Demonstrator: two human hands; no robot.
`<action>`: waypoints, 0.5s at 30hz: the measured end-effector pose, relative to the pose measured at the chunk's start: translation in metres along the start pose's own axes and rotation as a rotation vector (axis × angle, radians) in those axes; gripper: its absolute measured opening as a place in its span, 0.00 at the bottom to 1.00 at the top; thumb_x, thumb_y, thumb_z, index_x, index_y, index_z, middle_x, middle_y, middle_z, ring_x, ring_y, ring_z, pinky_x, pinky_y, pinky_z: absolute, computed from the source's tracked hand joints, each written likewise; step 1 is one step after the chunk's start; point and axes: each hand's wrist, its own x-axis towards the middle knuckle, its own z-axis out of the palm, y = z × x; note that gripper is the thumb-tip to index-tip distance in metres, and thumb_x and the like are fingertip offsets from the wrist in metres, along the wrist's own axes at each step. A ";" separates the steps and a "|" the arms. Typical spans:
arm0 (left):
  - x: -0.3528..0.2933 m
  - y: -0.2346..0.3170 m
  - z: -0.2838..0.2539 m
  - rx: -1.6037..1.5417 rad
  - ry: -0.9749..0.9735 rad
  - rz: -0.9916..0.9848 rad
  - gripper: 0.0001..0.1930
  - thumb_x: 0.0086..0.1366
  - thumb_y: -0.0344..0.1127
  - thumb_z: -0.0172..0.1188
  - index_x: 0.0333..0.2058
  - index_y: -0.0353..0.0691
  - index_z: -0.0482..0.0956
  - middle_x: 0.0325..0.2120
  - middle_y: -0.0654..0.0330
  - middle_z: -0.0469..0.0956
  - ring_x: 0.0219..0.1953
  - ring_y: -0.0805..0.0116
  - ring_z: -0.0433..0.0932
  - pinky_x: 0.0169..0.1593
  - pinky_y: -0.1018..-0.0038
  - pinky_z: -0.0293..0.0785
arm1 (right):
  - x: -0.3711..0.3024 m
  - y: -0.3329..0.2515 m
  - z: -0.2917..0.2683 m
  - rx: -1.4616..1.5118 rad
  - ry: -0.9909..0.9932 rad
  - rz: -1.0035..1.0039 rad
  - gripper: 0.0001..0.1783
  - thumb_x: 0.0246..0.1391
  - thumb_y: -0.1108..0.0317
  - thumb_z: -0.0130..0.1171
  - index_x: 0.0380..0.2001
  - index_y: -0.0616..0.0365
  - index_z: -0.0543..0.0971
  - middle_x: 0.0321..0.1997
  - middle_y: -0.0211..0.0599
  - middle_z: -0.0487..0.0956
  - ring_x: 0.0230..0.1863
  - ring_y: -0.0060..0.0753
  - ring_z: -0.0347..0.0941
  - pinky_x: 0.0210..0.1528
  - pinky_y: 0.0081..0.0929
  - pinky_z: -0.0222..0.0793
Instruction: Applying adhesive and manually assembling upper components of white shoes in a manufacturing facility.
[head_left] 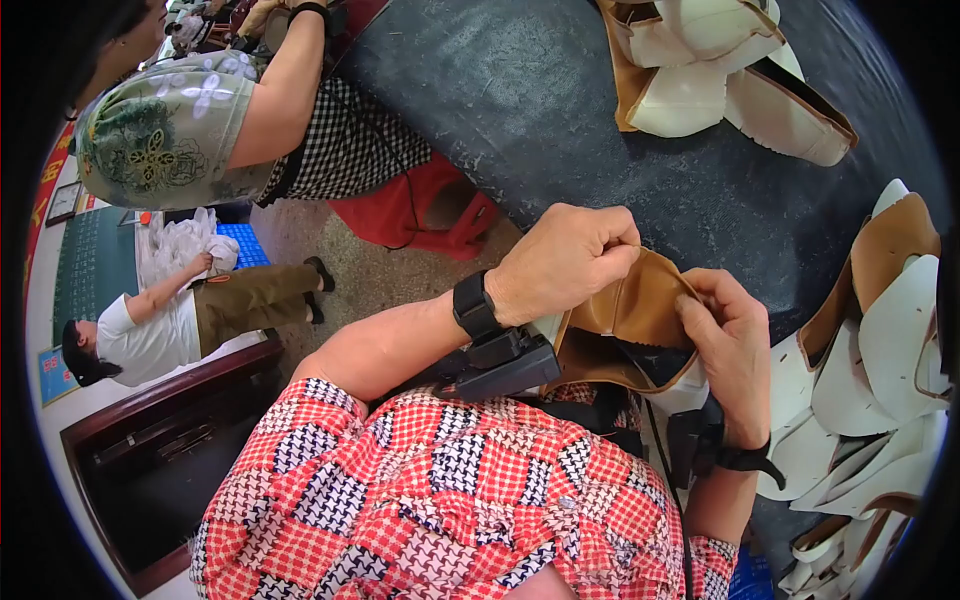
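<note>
A shoe upper [641, 301] with tan lining and a white outside is held in front of my chest, its opening facing up. My left hand [562, 262] is closed, thumb and forefinger pinched at the upper's far left edge; whether a small thing is also between the fingertips cannot be made out. On the other side, my right hand [731, 338] grips the right edge, its thumb on the lining and fingers behind. Dark straps circle both wrists. A black box-shaped device [505, 368] sits below my left wrist.
More white uppers with tan lining [690, 95] lie on the dark worktable [480, 90] at the far side. Another heap of white uppers [870, 370] is at the right. A person [200, 130] sits at far left near a red stool [420, 210]; another person [160, 320] stands behind.
</note>
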 end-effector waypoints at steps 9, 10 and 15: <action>0.005 0.008 -0.002 0.152 -0.126 0.054 0.05 0.58 0.31 0.55 0.30 0.35 0.73 0.14 0.56 0.71 0.16 0.69 0.70 0.23 0.75 0.65 | 0.002 0.003 0.004 -0.064 0.106 -0.082 0.06 0.51 0.73 0.57 0.30 0.65 0.77 0.19 0.23 0.71 0.21 0.11 0.61 0.22 0.14 0.59; 0.005 0.008 -0.002 0.179 -0.150 0.060 0.06 0.58 0.32 0.55 0.29 0.36 0.73 0.14 0.55 0.71 0.15 0.68 0.71 0.23 0.75 0.65 | 0.001 0.004 0.005 -0.059 0.082 -0.093 0.06 0.51 0.73 0.57 0.30 0.65 0.78 0.19 0.23 0.71 0.21 0.11 0.61 0.23 0.14 0.59; 0.004 0.002 -0.002 0.211 -0.175 0.135 0.06 0.58 0.33 0.55 0.29 0.36 0.73 0.15 0.55 0.71 0.16 0.67 0.71 0.24 0.74 0.66 | 0.000 0.000 0.008 -0.087 0.041 -0.112 0.07 0.49 0.73 0.58 0.31 0.64 0.78 0.20 0.25 0.72 0.22 0.12 0.63 0.24 0.14 0.61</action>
